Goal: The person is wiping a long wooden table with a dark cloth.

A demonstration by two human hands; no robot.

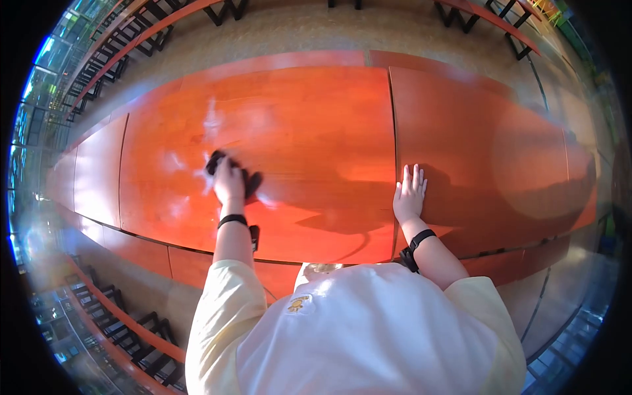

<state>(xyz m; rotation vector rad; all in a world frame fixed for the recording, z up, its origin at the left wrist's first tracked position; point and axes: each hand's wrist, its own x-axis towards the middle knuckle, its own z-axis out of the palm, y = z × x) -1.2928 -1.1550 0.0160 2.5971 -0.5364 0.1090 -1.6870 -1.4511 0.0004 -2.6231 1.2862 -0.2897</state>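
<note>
My left hand (228, 183) is closed on a dark cloth (252, 184), pressed to the orange tabletop (316, 131) left of the middle. Parts of the cloth stick out on both sides of the fingers, slightly blurred. My right hand (410, 194) lies flat on the table, fingers stretched forward, just right of the seam between two table sections. Nothing is in it. Each wrist wears a black band with a small dark device.
A bench (454, 62) runs along the table's far side, and another (197, 264) along the near side. More benches with black legs (131, 329) stand at the lower left, upper left and upper right. Bright glare lies on the table's left end.
</note>
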